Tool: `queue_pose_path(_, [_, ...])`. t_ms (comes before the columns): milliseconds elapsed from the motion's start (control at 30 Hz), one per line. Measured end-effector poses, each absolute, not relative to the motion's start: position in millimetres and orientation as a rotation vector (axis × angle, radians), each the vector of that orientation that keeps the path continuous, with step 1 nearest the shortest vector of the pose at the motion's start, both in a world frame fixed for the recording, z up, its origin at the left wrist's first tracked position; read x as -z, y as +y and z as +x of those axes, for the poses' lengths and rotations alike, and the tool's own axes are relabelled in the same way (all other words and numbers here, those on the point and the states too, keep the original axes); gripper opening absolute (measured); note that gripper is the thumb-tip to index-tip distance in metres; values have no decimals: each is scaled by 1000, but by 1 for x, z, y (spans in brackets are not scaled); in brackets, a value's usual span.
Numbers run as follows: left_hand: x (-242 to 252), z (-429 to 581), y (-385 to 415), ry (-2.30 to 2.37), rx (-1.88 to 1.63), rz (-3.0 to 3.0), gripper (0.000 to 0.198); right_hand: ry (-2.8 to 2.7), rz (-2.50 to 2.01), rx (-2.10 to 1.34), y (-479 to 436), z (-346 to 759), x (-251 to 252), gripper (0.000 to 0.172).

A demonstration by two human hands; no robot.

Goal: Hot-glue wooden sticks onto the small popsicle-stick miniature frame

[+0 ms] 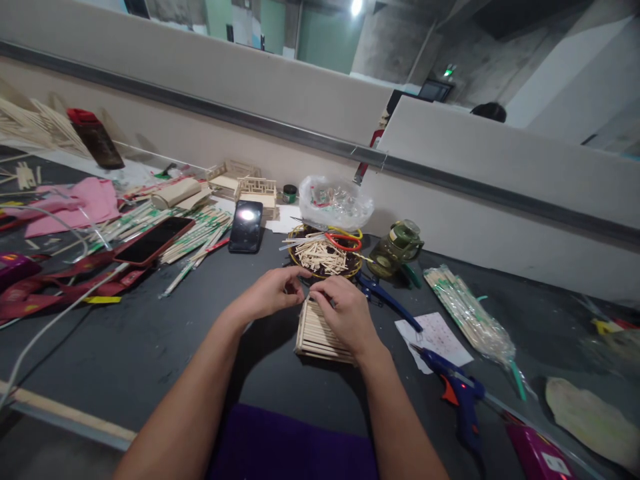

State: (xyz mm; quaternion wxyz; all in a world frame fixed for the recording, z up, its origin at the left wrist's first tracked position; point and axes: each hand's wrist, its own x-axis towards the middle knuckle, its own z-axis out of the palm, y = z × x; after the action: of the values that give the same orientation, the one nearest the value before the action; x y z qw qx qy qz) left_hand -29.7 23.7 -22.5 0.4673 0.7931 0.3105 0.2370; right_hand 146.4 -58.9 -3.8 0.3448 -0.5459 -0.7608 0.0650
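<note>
A flat panel of wooden sticks [314, 333] laid side by side rests on the dark table in front of me. My right hand [345, 313] lies over its far right part, fingers curled and pinching at the panel's top edge. Just left of it, my left hand [270, 293] is also closed in a pinch at that edge; what its fingers hold is too small to make out. Right behind both hands stands a round dish [350, 268] heaped with short cut stick pieces, with red and yellow scissors [345, 239] lying across it.
A blue glue gun [457, 390] and a white paper [435, 337] lie right. A bag of sticks [470, 313], a green jar [397, 248], blue pliers [385, 297], two phones [246, 225] [153, 241], loose sticks and small stick models [257, 190] surround them. A partition wall runs behind.
</note>
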Motion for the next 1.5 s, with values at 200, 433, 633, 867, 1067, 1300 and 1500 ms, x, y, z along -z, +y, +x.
queue_pose_path(200, [21,-28,21,730,-565,1888,43,-1973,-1424,-174,-60,146,3,15])
queue_pose_path(433, [24,-25,22,733,-511,1972,50,-1985,-1427,-164,-59,148,5,15])
queue_pose_path(633, [31,-20,23,734,-504,2008,52,-1995,-1430,-168,-59,149,4,13])
queue_pose_path(867, [37,-16,24,731,-522,2035,44,-1973,-1443,-153,-59,150,3,14])
queue_pose_path(1067, [32,-20,26,735,-551,1951,35,-1967,-1446,-148,-58,151,4,13])
queue_pose_path(1300, [16,-24,27,817,-707,1897,16,-1848,-1417,-145,-63,161,-3,13])
queue_pose_path(1500, [8,-26,22,815,-764,1740,20,-1697,-1474,-133,-71,175,-11,12])
